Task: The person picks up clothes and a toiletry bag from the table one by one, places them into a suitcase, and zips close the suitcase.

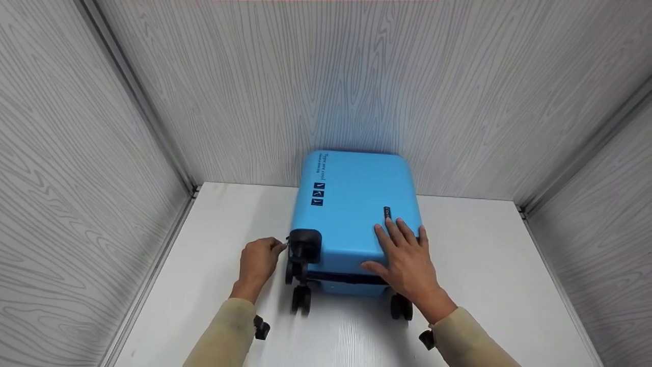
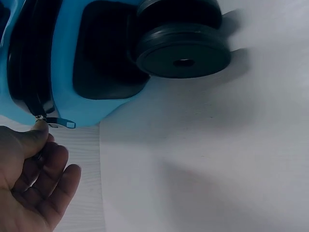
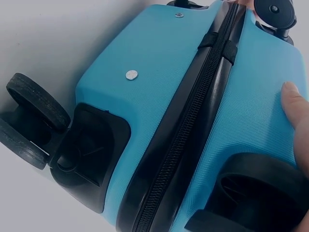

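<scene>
A light blue hard-shell suitcase (image 1: 356, 199) lies flat, its wheeled end facing me. Beside its near left corner, my left hand (image 1: 259, 260) pinches a zipper pull between thumb and bent fingers. A second zipper pull (image 2: 70, 124) sticks out beside the fingertips in the left wrist view. With fingers spread, my right hand (image 1: 410, 262) rests on the top shell near the right corner, its thumb over the near edge. The right wrist view shows the zipper (image 3: 193, 106) running along the wheeled end with its teeth joined.
Black double wheels (image 1: 301, 299) jut toward me at the left corner, with more wheels (image 1: 401, 307) at the right. The suitcase stands on a white tabletop (image 1: 489, 275), its far end near the wood-grain back wall (image 1: 356, 76). Panels flank both sides.
</scene>
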`<state>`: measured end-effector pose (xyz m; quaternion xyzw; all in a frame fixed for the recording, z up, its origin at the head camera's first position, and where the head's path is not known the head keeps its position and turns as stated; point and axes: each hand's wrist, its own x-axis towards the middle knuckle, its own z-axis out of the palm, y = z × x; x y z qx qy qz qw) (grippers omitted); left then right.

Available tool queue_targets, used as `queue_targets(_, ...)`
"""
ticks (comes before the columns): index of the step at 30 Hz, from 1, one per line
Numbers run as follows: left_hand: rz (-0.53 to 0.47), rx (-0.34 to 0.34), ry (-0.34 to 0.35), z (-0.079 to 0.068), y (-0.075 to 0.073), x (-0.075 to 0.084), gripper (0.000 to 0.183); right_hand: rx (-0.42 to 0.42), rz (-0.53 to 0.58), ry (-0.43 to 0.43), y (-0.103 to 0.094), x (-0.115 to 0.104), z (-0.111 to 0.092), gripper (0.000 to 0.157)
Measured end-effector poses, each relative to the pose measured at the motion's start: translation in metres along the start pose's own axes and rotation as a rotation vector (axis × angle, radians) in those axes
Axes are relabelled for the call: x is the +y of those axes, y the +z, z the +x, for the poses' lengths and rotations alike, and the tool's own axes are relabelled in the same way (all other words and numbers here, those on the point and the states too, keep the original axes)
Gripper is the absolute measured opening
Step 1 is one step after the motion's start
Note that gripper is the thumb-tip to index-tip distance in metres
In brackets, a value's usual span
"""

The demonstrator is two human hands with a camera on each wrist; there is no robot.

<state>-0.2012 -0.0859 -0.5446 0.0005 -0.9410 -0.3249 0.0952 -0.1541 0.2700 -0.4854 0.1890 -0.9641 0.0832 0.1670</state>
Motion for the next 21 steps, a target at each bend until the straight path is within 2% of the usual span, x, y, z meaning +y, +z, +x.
queue_targets(8,0.011,-0.039,-0.009,0.008,-0.005,-0.002,0.016,0.007,-0.007,-0.02,0.003,-0.003,0.0,0.091)
queue_targets(12,-0.015,-0.087,-0.047,0.008,-0.005,-0.002,0.018,-0.004,0.022,-0.019,0.002,-0.002,0.001,0.09)
queue_targets(16,-0.01,-0.139,-0.063,0.007,-0.005,0.001,0.017,0.025,0.201,0.013,-0.002,0.006,-0.001,0.08)
queue_targets(19,0.018,-0.153,-0.032,0.005,-0.004,0.005,0.019,0.089,0.364,0.056,-0.006,0.017,-0.008,0.069)
queue_targets(21,0.026,-0.154,-0.012,0.002,-0.003,0.006,0.021,0.127,0.428,0.089,-0.007,0.026,-0.017,0.065)
